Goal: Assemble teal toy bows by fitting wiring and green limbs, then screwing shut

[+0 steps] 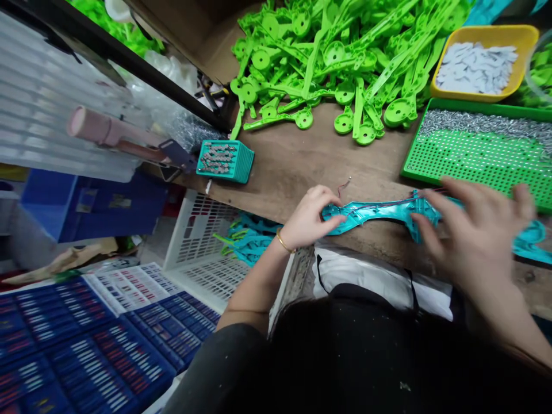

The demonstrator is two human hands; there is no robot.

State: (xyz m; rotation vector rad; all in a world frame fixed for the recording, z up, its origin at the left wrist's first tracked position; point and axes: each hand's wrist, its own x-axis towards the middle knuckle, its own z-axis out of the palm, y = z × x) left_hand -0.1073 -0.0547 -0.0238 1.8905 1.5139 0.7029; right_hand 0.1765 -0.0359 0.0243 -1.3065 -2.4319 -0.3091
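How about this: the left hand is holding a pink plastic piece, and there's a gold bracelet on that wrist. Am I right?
Almost! The head view shows that the plastic piece in the left hand is bright blue, not pink. The gold bracelet is on that wrist.

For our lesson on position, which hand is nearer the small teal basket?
Left. The left hand is a short way right of the teal basket; the right hand is much farther right, near the green basket.
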